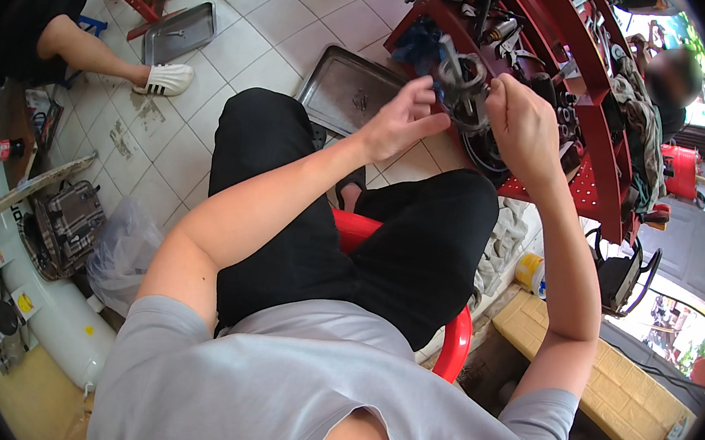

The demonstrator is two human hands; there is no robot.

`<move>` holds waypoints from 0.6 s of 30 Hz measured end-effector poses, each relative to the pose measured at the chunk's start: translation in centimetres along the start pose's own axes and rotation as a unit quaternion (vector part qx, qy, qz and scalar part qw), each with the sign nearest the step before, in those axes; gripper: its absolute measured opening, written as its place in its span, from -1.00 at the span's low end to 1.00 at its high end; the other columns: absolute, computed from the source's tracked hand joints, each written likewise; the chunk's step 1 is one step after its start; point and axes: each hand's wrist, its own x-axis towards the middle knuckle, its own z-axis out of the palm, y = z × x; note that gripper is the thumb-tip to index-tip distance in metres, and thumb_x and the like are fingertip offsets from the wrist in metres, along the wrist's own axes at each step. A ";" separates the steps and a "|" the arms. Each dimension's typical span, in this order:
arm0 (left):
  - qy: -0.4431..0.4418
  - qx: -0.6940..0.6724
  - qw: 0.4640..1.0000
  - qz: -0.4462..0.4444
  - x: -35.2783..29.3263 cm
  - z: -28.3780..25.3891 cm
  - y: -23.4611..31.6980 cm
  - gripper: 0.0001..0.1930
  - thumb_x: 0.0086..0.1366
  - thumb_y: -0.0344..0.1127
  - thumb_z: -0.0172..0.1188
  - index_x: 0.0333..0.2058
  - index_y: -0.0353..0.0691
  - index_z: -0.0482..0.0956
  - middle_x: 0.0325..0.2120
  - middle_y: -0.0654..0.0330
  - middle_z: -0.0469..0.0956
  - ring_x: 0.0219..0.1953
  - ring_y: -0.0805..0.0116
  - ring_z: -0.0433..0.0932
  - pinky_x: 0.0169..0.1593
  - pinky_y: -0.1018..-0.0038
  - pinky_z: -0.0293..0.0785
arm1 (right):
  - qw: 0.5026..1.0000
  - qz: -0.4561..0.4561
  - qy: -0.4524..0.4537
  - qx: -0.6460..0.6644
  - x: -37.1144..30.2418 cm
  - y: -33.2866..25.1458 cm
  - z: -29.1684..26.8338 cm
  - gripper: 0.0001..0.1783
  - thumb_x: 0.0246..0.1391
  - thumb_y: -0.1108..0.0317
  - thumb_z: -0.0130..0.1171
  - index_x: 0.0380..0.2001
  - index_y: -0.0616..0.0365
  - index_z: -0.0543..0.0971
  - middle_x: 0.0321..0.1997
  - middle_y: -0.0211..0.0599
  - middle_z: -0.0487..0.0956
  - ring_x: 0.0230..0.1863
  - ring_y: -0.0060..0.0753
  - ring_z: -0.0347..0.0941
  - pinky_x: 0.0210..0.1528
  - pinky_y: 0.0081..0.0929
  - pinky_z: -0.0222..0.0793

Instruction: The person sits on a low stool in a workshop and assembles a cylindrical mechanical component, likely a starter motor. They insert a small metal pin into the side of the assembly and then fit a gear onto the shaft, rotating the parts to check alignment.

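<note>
Above my right knee is a grey metal part [465,91] with rounded, ring-like sections and a short shaft sticking up. My right hand [521,126] is closed at its right side, fingers curled and thumb pressed in, and seems to grip it; the exact grip is hidden by the fingers. Just left of the part, my left hand [403,121] has its fingers loosely bent and thumb apart, with nothing visible in it. Behind my left hand, a shallow metal tray [318,89] with small dark pieces in it lies on the floor.
A red tool cart [609,151] loaded with tools stands at the right. Another tray [206,23] lies near a person's leg and white shoe [169,79]. At the left are a white cylinder [62,324] and a plastic bag [125,249]. I sit on a red stool [458,340].
</note>
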 end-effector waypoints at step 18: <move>0.050 0.161 0.975 0.146 -1.5 -0.3 3.1 -0.69 -0.04 -0.41 0.44 -0.31 -0.26 0.52 -0.42 0.29 0.58 -0.39 0.59 0.50 -0.27 0.57 0.46 | 0.899 0.163 0.058 0.403 -4.4 -2.5 6.4 -0.73 0.30 0.27 -0.20 -0.35 0.25 0.37 -0.50 -0.35 0.29 -0.45 -0.54 0.18 -0.36 -0.56 0.18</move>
